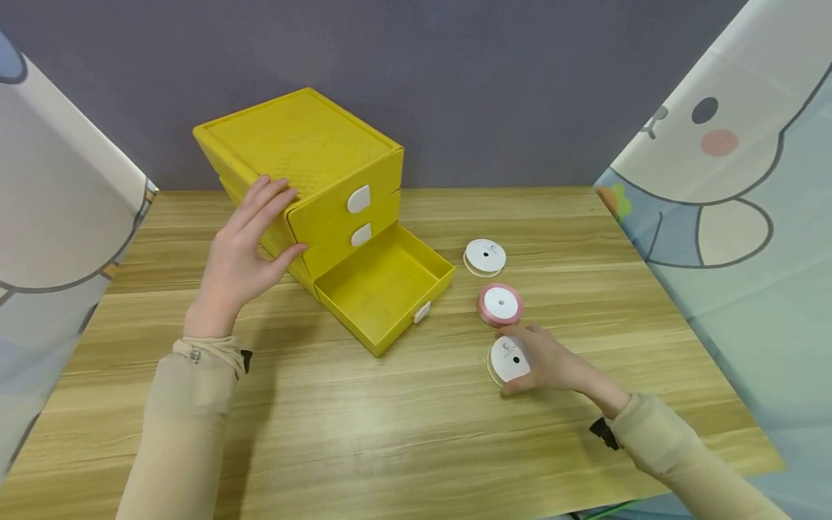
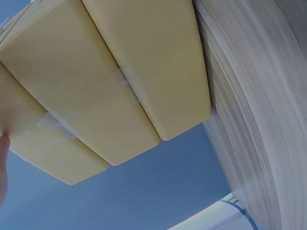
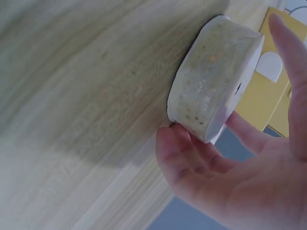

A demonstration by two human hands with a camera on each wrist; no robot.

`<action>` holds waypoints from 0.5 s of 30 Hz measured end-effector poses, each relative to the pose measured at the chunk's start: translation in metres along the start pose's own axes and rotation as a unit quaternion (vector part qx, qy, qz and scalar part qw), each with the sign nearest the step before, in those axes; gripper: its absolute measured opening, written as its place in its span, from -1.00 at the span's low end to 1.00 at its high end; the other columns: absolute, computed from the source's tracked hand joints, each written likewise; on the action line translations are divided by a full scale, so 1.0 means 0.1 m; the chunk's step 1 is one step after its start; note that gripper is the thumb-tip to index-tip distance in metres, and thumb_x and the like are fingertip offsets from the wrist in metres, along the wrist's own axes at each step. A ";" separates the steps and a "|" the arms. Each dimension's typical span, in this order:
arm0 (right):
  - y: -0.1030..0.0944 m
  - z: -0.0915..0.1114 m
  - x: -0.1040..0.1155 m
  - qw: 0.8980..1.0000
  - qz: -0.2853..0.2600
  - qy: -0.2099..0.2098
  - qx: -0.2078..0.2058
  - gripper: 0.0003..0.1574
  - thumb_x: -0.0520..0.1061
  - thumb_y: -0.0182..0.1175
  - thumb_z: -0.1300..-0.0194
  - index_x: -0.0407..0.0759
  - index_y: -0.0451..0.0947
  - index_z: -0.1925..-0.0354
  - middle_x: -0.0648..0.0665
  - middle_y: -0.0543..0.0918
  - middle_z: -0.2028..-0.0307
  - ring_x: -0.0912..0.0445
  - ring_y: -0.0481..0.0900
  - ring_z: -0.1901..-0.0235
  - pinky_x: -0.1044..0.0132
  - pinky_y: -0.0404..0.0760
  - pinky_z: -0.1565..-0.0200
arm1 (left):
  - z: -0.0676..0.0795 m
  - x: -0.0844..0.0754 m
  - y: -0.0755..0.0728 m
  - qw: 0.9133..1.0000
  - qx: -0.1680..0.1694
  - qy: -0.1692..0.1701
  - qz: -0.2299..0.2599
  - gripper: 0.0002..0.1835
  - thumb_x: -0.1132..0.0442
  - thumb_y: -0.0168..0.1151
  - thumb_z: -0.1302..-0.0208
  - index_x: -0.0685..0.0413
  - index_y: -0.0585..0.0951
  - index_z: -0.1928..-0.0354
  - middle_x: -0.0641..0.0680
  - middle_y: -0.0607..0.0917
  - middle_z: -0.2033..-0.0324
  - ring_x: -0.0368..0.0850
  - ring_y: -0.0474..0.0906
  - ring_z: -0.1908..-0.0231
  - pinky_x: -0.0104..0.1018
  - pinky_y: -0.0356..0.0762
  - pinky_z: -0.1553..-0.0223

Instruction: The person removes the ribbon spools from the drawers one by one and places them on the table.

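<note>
In the head view a yellow three-tier drawer box [image 1: 344, 209] stands at the back left, its bottom drawer [image 1: 377, 289] pulled out and bare inside. My left hand [image 1: 243, 249] rests on the box's near corner, fingers across the top edge and thumb against the front. My right hand [image 1: 546, 361] is around a white-faced ribbon spool [image 1: 505, 359] lying flat on the table. In the right wrist view the fingers touch the rim of this spool [image 3: 211, 79], while the thumb stands apart from it. Beyond lie a pink ribbon spool [image 1: 500, 303] and another white spool [image 1: 484, 256].
The wood-grain table [image 1: 390, 433] meets a grey panel [image 1: 494, 94] at the back. Cartoon-printed cloth [image 1: 767, 217] hangs at both sides. Clear tape [image 2: 60, 125] crosses the box's side in the left wrist view.
</note>
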State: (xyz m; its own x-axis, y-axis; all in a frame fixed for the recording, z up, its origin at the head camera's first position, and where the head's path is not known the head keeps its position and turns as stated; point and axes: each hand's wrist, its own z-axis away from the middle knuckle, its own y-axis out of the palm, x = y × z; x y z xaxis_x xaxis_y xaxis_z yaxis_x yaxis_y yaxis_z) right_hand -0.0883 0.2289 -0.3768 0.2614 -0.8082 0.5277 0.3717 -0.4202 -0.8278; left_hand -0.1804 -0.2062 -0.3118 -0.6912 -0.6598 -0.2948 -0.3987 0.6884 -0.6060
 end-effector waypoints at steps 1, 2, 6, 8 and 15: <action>0.00 0.01 -0.01 1.000 -0.004 0.001 -0.002 0.11 0.08 0.61 0.33 -0.29 0.40 -0.18 -0.32 0.54 0.00 -0.11 0.46 0.04 0.10 0.53 0.10 | 0.00 0.00 0.00 1.000 0.000 0.000 0.000 -0.22 0.46 0.49 0.11 0.18 0.44 -0.27 0.20 0.47 -0.28 0.07 0.21 -0.42 -0.22 0.20 -0.48; 0.00 0.01 -0.02 1.000 -0.011 0.000 -0.003 0.10 0.08 0.61 0.31 -0.29 0.41 -0.18 -0.32 0.55 -0.02 -0.10 0.47 0.03 0.10 0.54 0.08 | 0.00 0.00 0.00 1.000 0.000 0.001 -0.001 -0.22 0.46 0.49 0.11 0.19 0.44 -0.27 0.20 0.47 -0.28 0.08 0.21 -0.42 -0.22 0.20 -0.48; -0.04 0.03 -0.07 0.998 -0.065 0.018 0.011 0.03 0.05 0.57 0.20 -0.31 0.39 -0.20 -0.28 0.55 -0.04 -0.07 0.49 0.03 0.18 0.51 0.06 | 0.00 0.01 0.00 1.000 0.002 0.003 -0.001 -0.21 0.45 0.49 0.10 0.19 0.44 -0.27 0.21 0.46 -0.29 0.09 0.20 -0.42 -0.21 0.19 -0.49; -0.08 0.04 -0.09 0.994 -0.097 0.035 0.025 0.02 0.03 0.55 0.14 -0.31 0.36 -0.23 -0.27 0.55 -0.06 -0.08 0.49 0.02 0.20 0.51 0.07 | 0.00 0.01 -0.01 1.000 0.005 0.003 -0.002 -0.22 0.44 0.49 0.09 0.20 0.43 -0.28 0.21 0.45 -0.29 0.10 0.20 -0.43 -0.20 0.18 -0.49; -0.16 0.03 -0.07 0.992 -0.110 0.054 0.044 -0.02 0.07 0.48 0.02 -0.28 0.34 -0.28 -0.27 0.56 -0.05 -0.15 0.52 -0.02 0.09 0.56 0.03 | 0.00 0.00 -0.02 1.000 0.011 0.003 -0.006 -0.23 0.42 0.49 0.08 0.21 0.43 -0.27 0.21 0.46 -0.29 0.09 0.20 -0.43 -0.22 0.19 -0.49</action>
State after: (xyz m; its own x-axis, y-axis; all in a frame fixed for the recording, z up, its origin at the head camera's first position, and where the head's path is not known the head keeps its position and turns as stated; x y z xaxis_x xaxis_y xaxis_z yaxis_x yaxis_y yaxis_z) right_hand -0.0936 0.2424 -0.3662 0.0712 -0.7425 0.6660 0.4871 -0.5568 -0.6728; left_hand -0.1798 -0.2072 -0.3108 -0.6895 -0.6666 -0.2832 -0.3942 0.6735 -0.6253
